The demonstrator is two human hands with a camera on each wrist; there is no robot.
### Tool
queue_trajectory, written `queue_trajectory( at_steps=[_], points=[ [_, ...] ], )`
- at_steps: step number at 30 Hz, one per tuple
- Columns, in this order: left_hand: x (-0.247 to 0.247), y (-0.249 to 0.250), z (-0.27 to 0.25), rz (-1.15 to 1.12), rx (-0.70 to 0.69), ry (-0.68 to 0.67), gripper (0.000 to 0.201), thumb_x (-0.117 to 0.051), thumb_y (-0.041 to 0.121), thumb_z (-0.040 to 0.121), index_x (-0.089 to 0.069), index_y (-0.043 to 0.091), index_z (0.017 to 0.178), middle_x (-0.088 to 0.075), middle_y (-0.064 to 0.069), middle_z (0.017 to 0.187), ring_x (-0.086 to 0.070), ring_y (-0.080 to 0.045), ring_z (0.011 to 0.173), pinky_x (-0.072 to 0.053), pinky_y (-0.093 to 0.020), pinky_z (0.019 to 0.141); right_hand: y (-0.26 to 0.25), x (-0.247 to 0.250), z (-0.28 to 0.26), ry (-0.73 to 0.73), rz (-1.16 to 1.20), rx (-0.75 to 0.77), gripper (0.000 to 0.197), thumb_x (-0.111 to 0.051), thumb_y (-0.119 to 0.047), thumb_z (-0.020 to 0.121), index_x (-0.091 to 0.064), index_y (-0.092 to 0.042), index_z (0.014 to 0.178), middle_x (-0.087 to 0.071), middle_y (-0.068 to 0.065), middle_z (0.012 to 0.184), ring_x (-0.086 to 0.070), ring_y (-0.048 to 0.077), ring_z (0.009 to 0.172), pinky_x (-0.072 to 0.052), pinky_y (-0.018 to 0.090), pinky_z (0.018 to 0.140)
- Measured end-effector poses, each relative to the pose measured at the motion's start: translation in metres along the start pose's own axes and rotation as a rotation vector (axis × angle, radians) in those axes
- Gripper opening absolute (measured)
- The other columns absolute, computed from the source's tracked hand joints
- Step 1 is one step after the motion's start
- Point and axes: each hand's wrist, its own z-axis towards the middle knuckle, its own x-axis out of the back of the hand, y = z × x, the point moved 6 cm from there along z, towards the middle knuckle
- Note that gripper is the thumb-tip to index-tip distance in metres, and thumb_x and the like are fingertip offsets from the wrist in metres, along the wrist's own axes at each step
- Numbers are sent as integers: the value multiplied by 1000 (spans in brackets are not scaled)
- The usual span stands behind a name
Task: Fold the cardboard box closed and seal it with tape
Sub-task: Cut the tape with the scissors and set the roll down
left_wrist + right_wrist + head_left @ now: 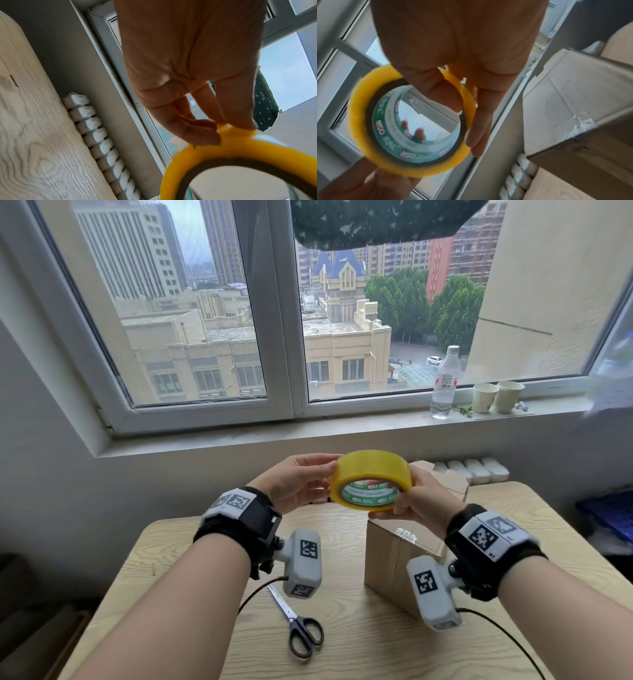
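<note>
A yellow tape roll (pixel 370 479) with a green-printed core is held up in the air above the table, between both hands. My right hand (pixel 416 498) grips the roll (pixel 412 121), thumb inside the core and fingers along the outside. My left hand (pixel 301 484) pinches the roll's outer rim (pixel 236 148) between thumb and fingertips (pixel 202 134). Below and behind the roll stands the cardboard box (pixel 394 556), flaps folded down, with a patch of clear tape (pixel 406 534) on its top edge; the same box (pixel 570 108) shows in the right wrist view.
Scissors (pixel 298 625) with dark handles lie on the wooden table (pixel 191 559) near its front. A white radiator (pixel 476 470) runs behind the table. On the windowsill (pixel 342 422) stand a water bottle (pixel 444 381) and two paper cups (pixel 496 397).
</note>
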Motion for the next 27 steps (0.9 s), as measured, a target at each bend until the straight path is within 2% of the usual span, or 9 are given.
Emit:
queue_trajectory(
  at_steps=[2, 5, 9, 11, 15, 18, 22, 27],
  points=[
    [-1, 0, -3, -16, 10, -26, 31, -57, 3, 87, -63, 5, 117, -67, -10, 95, -68, -14, 71, -58, -22, 63, 1, 0, -2, -28, 25, -18, 58, -35, 30, 73, -53, -13, 107, -61, 19, 111, -65, 38, 97, -59, 48, 75],
    [-7, 1, -6, 0, 20, -56, 35, -59, 1, 84, -62, 3, 118, -68, -11, 96, -69, -15, 72, -58, -23, 64, 6, 6, -3, -43, 36, -51, 59, -34, 30, 73, -51, -10, 113, -60, 21, 115, -65, 40, 101, -57, 50, 78],
    [-15, 1, -3, -2, 11, -64, 49, -70, 2, 77, -59, 0, 125, -64, -13, 95, -64, -14, 68, -59, -22, 65, 10, 11, -4, -81, 121, -83, 66, -41, 25, 62, -49, -4, 121, -57, 27, 123, -62, 46, 106, -56, 55, 83],
    [-18, 1, -3, -36, 11, -83, 51, -65, 1, 76, -59, 0, 127, -64, -14, 96, -65, -14, 68, -59, -22, 67, 8, 10, -9, -120, 169, -87, 64, -37, 28, 67, -48, -1, 123, -57, 29, 122, -63, 46, 104, -59, 50, 77],
    [-18, -2, -4, -103, 20, -84, 37, -56, -8, 85, -64, 1, 120, -62, -16, 96, -67, -14, 65, -59, -22, 61, 6, 7, -17, -171, 203, -83, 59, -31, 30, 73, -50, -1, 120, -58, 29, 119, -64, 44, 102, -61, 42, 68],
    [-18, -5, -4, -106, 14, -64, 36, -59, -6, 83, -64, 0, 119, -66, -16, 91, -67, -14, 62, -59, -21, 59, 7, 7, -18, -171, 180, -93, 58, -30, 31, 75, -51, -4, 116, -60, 27, 115, -67, 41, 96, -62, 41, 67],
    [-22, -4, -7, -88, 13, -41, 34, -58, -4, 84, -63, -1, 117, -71, -12, 83, -68, -13, 60, -58, -20, 57, 6, 7, -19, -171, 149, -94, 58, -29, 31, 74, -50, 0, 118, -62, 27, 111, -69, 39, 89, -61, 39, 62],
    [-24, -2, -8, 19, 17, 5, 25, -68, 11, 74, -69, 5, 99, -70, -7, 78, -66, -12, 59, -58, -19, 57, 7, 10, -13, -110, 36, -85, 63, -33, 32, 71, -50, -5, 118, -58, 26, 118, -64, 43, 99, -61, 38, 60]
  ],
)
